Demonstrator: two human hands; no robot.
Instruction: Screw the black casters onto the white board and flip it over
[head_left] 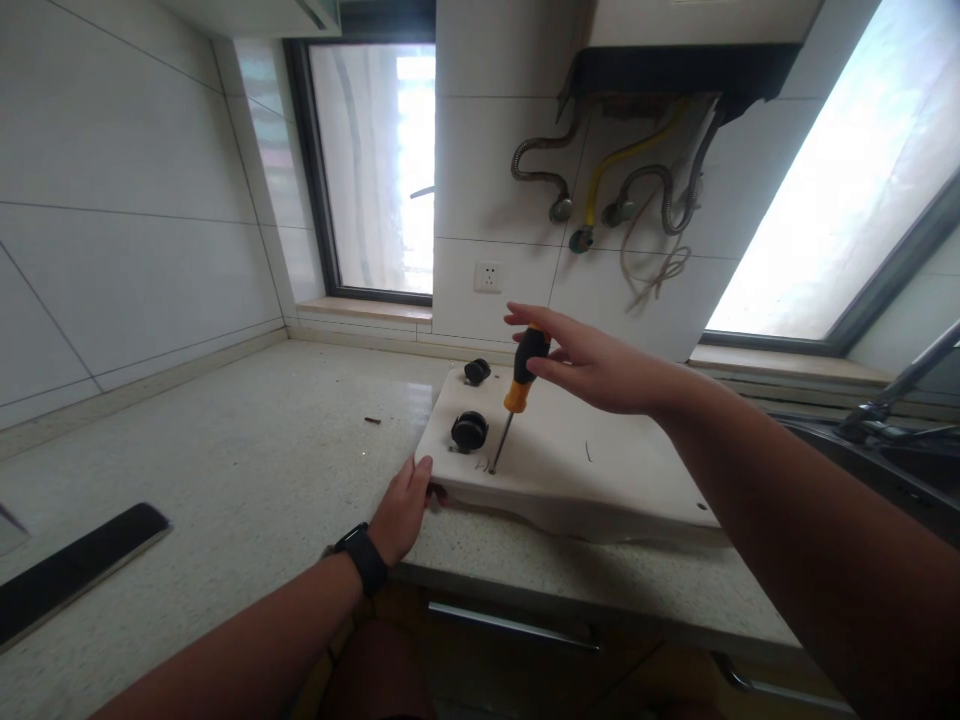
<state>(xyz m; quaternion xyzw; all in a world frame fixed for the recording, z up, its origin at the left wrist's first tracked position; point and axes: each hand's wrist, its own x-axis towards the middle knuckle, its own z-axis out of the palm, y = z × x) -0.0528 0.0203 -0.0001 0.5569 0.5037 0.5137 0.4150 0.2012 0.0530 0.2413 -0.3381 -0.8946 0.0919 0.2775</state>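
My right hand (577,355) is closed round the black grip of a black and orange screwdriver (517,388), with the index finger stretched over the top. The screwdriver leans slightly, and its tip meets a small hole or screw near the front edge of a white panel (600,440). My left hand (405,505), with a black watch on the wrist, grips the panel's front left corner; some of its fingers are hidden underneath. Two black caster wheels (470,431) stand on the panel, left of the screwdriver. A thin dark mark shows on the panel's middle.
The panel lies on a speckled counter (300,430). A dark flat strip (82,570) rests at the counter's left, and a small brown piece (373,420) lies beyond. At right is a sink (892,480) with a tap. Pipes (600,180) hang below a wall-mounted heater.
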